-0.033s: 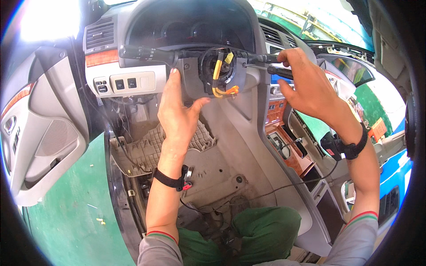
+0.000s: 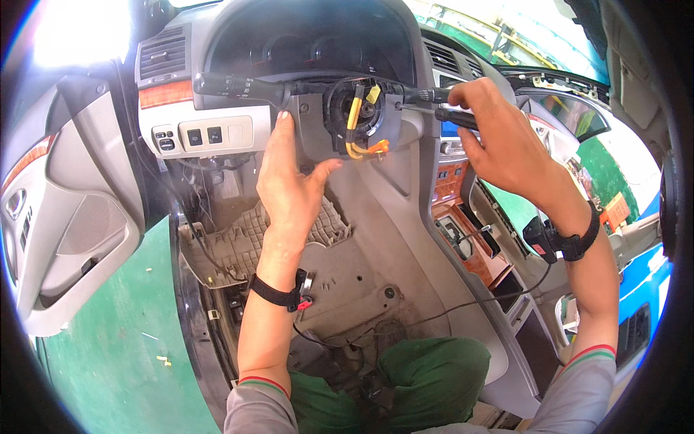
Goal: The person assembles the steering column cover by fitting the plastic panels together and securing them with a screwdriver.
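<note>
Steering-column cover (image 2: 311, 130): upper centre of frame. Left hand (image 2: 289, 181): thumb and fingers spread, at its left edge. Right hand (image 2: 499, 137): pinching black-handled screwdriver (image 2: 455, 118), upper right, beside wiper stalk (image 2: 428, 95).

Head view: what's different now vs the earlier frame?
Barely anything: the right grip at the black-handled tool shifted very slightly left. Nothing taken or let go. Left grip beside the steering column and yellow cable look unchanged.

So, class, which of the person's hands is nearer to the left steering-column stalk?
Left. The left hand is just below the inner end of the left stalk; the right hand is across the steering column, holding a black-handled screwdriver.
</note>
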Demonstrator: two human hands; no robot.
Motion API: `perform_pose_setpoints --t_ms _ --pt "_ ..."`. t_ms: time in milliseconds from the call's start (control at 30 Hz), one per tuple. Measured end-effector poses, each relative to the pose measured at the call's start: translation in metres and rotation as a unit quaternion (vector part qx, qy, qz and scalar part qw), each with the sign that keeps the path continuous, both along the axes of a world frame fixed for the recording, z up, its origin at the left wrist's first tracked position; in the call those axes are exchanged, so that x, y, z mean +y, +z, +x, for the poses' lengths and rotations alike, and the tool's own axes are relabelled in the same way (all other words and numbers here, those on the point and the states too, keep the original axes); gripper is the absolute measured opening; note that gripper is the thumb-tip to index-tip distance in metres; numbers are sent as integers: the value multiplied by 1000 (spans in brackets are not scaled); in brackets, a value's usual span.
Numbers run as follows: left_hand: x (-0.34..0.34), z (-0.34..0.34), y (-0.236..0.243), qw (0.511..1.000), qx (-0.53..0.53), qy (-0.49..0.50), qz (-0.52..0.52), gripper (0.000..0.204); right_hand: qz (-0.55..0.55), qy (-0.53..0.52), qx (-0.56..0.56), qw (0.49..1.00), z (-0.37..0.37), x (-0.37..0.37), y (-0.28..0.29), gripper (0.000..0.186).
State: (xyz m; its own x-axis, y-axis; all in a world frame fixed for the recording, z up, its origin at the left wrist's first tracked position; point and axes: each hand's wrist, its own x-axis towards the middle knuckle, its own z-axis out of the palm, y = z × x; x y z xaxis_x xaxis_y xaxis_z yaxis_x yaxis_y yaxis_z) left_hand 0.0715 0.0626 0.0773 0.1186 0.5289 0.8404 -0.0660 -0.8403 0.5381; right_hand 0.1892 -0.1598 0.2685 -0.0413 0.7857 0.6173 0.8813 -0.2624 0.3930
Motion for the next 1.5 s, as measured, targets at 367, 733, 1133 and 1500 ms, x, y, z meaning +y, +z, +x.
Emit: perform_pose_setpoints --t_ms 367,733,1133,1500 --pt "-3 -1 2 1000 16 5 -9 100 -82 20 -41 996 -4 -2 5 24" --pt "-2 -1 1 1000 9 1 5 99 -59 -11 -63 996 -1 3 3 20" --pt "-3 -2 1 1000 17 4 1 99 -75 -83 40 993 -9 7 5 19" --pt "-1 -1 -1 1000 25 0 3 99 -30 -21 31 999 -9 7 8 23"
